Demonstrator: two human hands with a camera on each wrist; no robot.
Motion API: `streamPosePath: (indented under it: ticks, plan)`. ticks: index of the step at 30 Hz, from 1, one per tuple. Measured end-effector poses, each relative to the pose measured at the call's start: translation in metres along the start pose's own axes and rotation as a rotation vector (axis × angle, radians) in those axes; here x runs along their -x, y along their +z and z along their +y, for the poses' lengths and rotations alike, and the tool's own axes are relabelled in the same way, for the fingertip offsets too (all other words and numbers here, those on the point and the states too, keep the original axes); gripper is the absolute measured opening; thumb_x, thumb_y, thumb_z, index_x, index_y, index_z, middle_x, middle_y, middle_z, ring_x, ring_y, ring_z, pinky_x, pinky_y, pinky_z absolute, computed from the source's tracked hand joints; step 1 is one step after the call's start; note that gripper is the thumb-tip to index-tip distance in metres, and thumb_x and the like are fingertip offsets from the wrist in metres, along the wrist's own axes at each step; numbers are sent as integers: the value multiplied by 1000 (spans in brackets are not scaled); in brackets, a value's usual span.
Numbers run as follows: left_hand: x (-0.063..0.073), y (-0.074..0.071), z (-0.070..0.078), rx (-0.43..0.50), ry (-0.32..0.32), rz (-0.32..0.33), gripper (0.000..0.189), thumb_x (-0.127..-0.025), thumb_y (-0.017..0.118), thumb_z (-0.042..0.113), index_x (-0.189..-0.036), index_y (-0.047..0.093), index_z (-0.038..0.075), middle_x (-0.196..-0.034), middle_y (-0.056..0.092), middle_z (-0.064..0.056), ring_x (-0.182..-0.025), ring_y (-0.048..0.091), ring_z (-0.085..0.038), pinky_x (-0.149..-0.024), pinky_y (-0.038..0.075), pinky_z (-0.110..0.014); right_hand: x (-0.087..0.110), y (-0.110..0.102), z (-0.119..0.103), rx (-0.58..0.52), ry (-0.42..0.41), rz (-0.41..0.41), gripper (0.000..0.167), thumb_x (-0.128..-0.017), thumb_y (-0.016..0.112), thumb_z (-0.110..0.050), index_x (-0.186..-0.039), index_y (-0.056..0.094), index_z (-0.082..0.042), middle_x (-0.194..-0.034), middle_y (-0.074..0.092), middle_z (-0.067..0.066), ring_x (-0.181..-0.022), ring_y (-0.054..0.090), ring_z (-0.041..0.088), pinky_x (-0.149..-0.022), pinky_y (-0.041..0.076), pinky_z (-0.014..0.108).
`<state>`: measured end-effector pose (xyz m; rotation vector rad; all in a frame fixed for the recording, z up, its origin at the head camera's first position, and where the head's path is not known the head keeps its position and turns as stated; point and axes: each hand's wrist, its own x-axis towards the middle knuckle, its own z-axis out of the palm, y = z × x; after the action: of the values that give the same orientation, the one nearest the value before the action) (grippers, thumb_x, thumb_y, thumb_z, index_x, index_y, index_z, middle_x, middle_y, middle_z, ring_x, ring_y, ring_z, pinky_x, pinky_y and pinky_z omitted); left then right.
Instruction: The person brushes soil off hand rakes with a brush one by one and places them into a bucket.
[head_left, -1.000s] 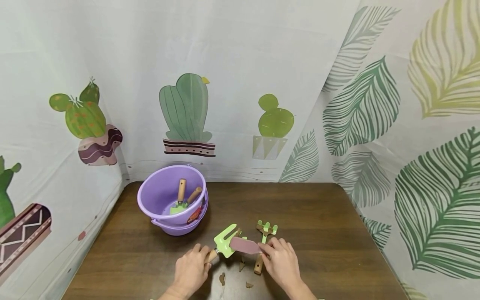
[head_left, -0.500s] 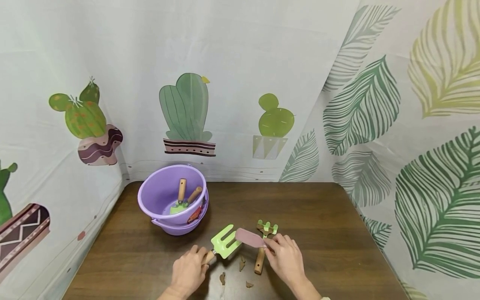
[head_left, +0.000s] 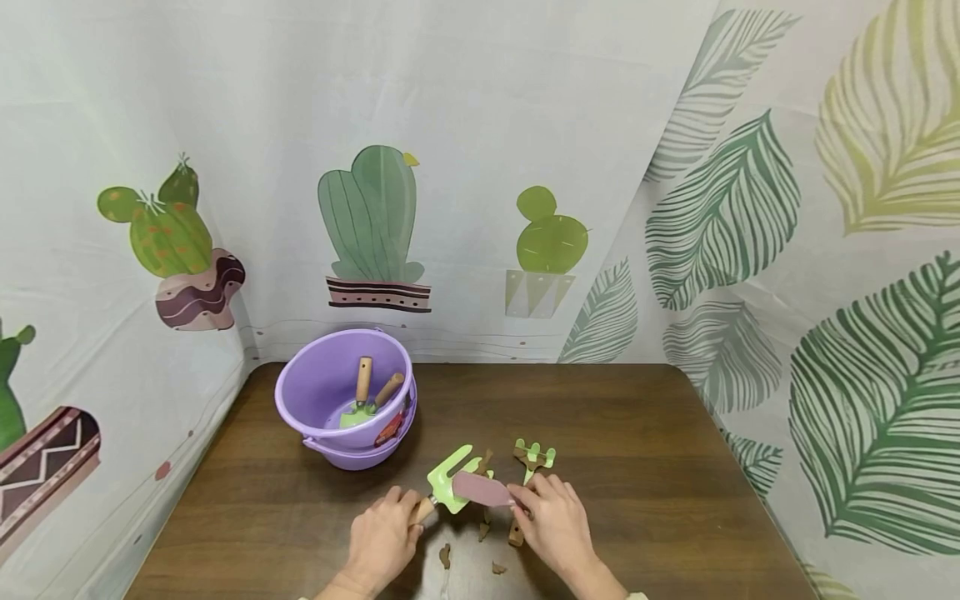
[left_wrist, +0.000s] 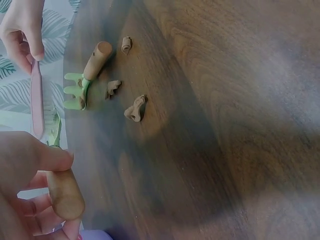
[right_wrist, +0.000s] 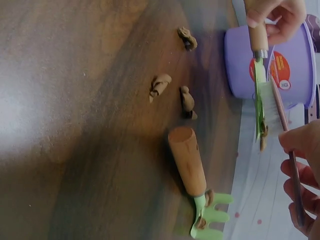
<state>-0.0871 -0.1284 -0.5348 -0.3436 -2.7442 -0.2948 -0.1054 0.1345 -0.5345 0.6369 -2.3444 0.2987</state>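
Note:
In the head view my left hand (head_left: 381, 532) grips the wooden handle of a small garden fork (head_left: 444, 483), its light-green tines pointing away to the right. My right hand (head_left: 557, 518) pinches the handle of a pink brush (head_left: 480, 489), whose head lies over the tines. Pale bristles (right_wrist: 270, 102) face the fork in the right wrist view, apparently touching it. A brown clay-like lump (right_wrist: 264, 140) clings near the tine ends. Below the right hand lies a small green hand rake (head_left: 532, 457) with brown lumps between its tines; its handle is partly covered.
Several brown crumbs, one a curled piece (left_wrist: 135, 108), lie on the dark wooden table (head_left: 622, 450) between the hands. A purple bucket (head_left: 300, 408) at the back left holds two wooden-handled tools (head_left: 363, 381). A printed cloth (head_left: 465, 83) hangs behind.
The brush drew right, off the tines, half a second ago and is now back left over them. The fork has turned and shifted slightly with the left hand. Rake and bucket are unmoved.

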Motion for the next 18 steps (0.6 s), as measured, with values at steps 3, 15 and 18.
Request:
streamPosePath:
  ticks: [3, 15, 18]
  plan:
    - [2, 0, -2, -1, -3, -2, 34, -57, 82, 23, -80, 57, 17, -69, 47, 3, -58, 56, -19, -41, 41, -33, 1, -1, 7, 31, 59, -9, 28, -59, 81, -23, -86, 73, -21, -75, 54, -9, -65, 47, 10, -55, 36, 25]
    - [7, 1, -9, -11, -10, 1, 35, -56, 82, 23, -80, 57, 17, -69, 47, 3, -58, 56, -20, -40, 41, -34, 4, -7, 24, 65, 159, -44, 29, -59, 81, -18, -87, 73, -19, -74, 56, -7, -66, 50, 12, -56, 39, 28]
    - [8, 0, -8, -5, -11, -2, 35, -57, 82, 23, -80, 57, 17, -69, 47, 3, -58, 56, -20, -40, 40, -34, 5, -6, 24, 62, 161, -29, 28, -59, 80, -18, -87, 73, -19, -74, 56, -7, -65, 50, 13, -55, 39, 28]
